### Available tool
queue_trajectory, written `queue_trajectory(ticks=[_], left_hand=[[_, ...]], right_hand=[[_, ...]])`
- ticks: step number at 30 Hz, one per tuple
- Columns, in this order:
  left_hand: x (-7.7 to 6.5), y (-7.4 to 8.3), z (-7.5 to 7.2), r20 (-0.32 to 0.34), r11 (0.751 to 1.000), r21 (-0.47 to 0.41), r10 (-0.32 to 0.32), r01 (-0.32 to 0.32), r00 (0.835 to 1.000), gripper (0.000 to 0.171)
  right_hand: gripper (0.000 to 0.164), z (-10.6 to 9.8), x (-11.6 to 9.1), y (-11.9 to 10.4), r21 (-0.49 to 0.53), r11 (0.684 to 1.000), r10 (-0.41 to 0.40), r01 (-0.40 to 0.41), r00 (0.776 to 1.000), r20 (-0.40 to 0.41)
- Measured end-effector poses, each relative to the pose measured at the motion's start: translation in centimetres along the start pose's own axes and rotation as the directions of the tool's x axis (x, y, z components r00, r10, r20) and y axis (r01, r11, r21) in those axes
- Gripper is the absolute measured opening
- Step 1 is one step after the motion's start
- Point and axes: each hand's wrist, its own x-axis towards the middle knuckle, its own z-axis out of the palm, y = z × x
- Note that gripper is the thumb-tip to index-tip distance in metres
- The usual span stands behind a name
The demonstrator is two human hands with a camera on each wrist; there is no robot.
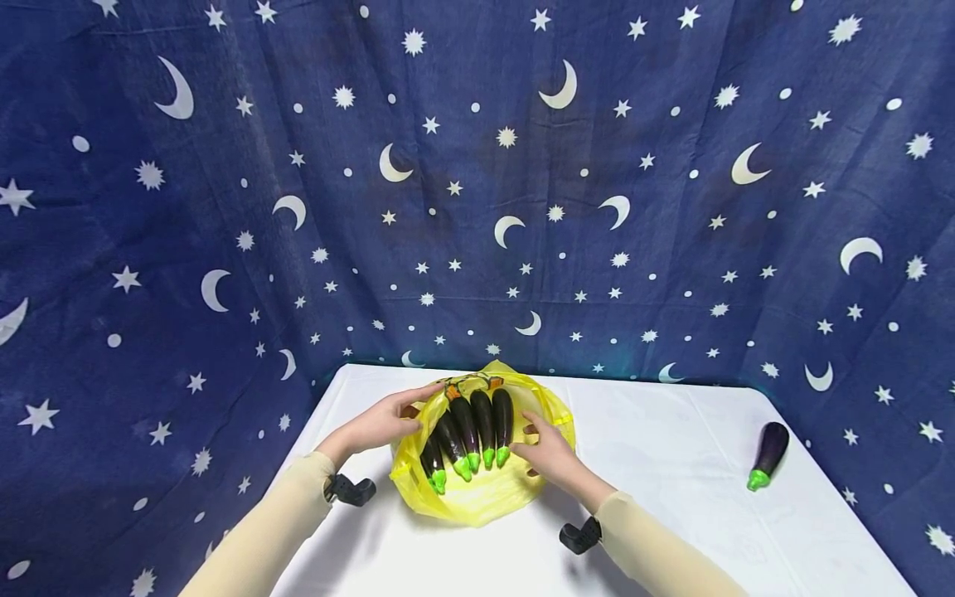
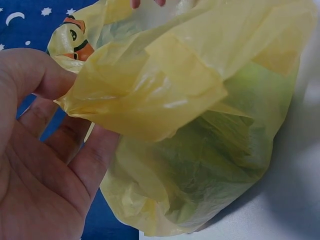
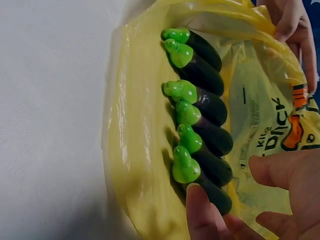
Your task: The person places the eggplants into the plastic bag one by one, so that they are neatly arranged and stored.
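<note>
A yellow plastic bag (image 1: 485,493) lies open on the white table (image 1: 671,514). Several dark purple eggplants (image 1: 473,427) with bright green caps lie side by side in its mouth. My left hand (image 1: 406,410) pinches the bag's left rim between thumb and fingers; in the left wrist view the hand (image 2: 82,112) has the bag's (image 2: 200,125) crumpled film in that pinch. My right hand (image 1: 531,439) holds the right side. In the right wrist view the right hand (image 3: 227,185) has its thumb beside the nearest of the eggplants (image 3: 205,105), fingers curled on the printed bag (image 3: 135,150).
One more eggplant (image 1: 768,456) lies alone near the table's right edge. A blue cloth (image 1: 477,207) with moons and stars hangs behind and along both sides. Black wrist camera mounts (image 1: 351,489) sit on the table by my forearms.
</note>
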Motion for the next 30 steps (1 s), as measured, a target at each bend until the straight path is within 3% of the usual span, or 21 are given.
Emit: queue_trajectory(ticks=[14, 23, 30], left_hand=[[-0.3, 0.0, 0.0, -0.012, 0.999, -0.035, -0.006, 0.005, 1.000, 0.072], [-0.3, -0.3, 0.2, -0.032, 0.999, -0.039, -0.012, 0.011, 0.999, 0.072], [-0.5, -0.3, 0.3, -0.045, 0.999, -0.038, -0.015, 0.013, 0.999, 0.073]], right_hand=[[0.068, -3.4, -1.5, 0.1, 0.045, 0.999, -0.009, 0.012, 0.997, -0.074], [0.067, -7.7, -2.4, 0.4, -0.030, 0.999, 0.023, -0.028, 0.989, -0.145], [0.070, -11.6, -2.5, 2.5, -0.115, 0.991, 0.039, -0.065, 0.977, -0.211]])
